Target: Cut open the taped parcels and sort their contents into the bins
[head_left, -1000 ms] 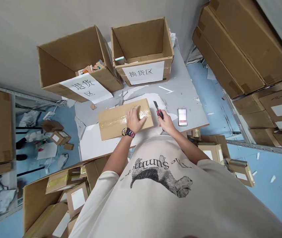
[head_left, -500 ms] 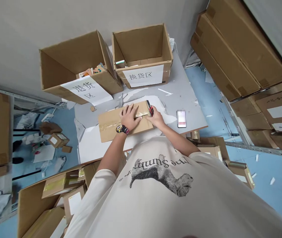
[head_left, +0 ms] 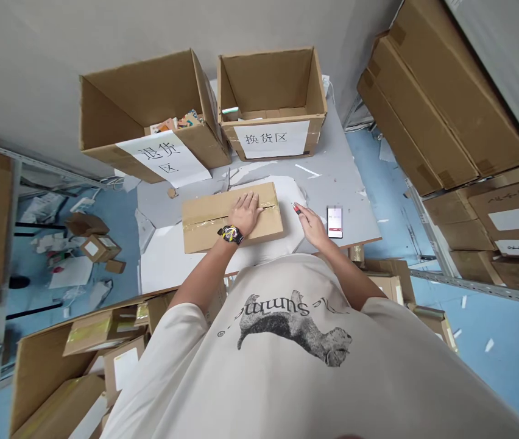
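Cardboard carton (head_left: 209, 222), long axis crosswise, under left hand (head_left: 245, 213).

Loose off-white short-sleeved T-shirt (head_left: 287, 390) fills 6 o'clock; left sleeve (head_left: 150, 344) at 8 o'clock, right sleeve (head_left: 396, 329) at 4 o'clock. Dark grey furry-animal print (head_left: 293, 334) on chest, inverted "Summer" lettering (head_left: 278, 306) at its 12 o'clock. Chunky black-and-yellow wristwatch (head_left: 231, 235) just behind left hand (head_left: 245, 213).
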A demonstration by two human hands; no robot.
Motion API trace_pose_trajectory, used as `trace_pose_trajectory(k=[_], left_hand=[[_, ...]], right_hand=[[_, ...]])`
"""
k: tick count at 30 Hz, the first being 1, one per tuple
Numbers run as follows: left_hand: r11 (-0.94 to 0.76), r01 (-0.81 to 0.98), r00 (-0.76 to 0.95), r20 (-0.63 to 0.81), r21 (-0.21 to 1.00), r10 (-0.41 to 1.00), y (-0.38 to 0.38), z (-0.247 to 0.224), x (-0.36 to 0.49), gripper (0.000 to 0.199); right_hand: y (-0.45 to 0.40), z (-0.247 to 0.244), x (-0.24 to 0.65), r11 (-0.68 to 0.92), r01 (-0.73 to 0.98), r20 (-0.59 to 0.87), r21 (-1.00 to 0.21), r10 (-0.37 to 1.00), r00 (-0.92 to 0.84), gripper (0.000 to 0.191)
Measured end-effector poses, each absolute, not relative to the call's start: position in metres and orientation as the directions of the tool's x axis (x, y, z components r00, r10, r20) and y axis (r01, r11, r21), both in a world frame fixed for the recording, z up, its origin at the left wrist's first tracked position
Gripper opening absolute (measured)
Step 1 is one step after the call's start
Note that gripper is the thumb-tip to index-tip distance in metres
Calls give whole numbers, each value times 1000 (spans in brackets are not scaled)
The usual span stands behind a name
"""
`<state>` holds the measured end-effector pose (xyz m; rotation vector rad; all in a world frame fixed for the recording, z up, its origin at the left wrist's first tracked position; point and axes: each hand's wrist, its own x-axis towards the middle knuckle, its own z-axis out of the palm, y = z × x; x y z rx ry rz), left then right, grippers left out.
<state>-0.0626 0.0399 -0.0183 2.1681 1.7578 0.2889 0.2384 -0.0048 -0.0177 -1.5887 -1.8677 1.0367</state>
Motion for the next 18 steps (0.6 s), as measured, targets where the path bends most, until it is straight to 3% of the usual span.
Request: trace_pose_trajectory(k=[5, 10, 18], left_hand=[[-197, 886, 229, -27, 419, 973, 40, -26, -62, 66], [-207, 895, 246, -49, 396, 968, 40, -27, -60, 66], [-208, 909, 248, -68, 361, 966, 37, -30, -55, 64]], right_hand=[[-12, 6, 264, 244, 784, -146, -570, 909, -389, 55], [-3, 21, 237, 321, 866, -191, -385, 890, -415, 55], [7, 24, 205, 295, 906, -172, -302, 918, -356, 57]])
